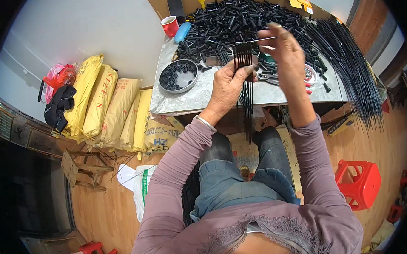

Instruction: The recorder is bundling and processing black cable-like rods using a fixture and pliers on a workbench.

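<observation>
My left hand (pixel 228 86) is closed around a bundle of thin black rods (pixel 243 56), lined up side by side with their tops above my thumb. Their long ends hang below the table edge toward my knees. A thin pale wire (pixel 264 39) runs from near the rod tops to my right hand (pixel 288 49). The fingers of that hand are raised and bent at the wire, slightly smeared by motion. Just beside it lie pliers (pixel 267 79) and a round dish (pixel 309 75) of small pieces.
A large heap of black tubular parts (pixel 235 22) covers the table's back. A round metal tin (pixel 178 76) with small black rings stands left, near a red mug (pixel 169 25) and a blue case (pixel 182 32). Long black rods (pixel 352 68) overhang the right edge. A red stool (pixel 359 184) stands right.
</observation>
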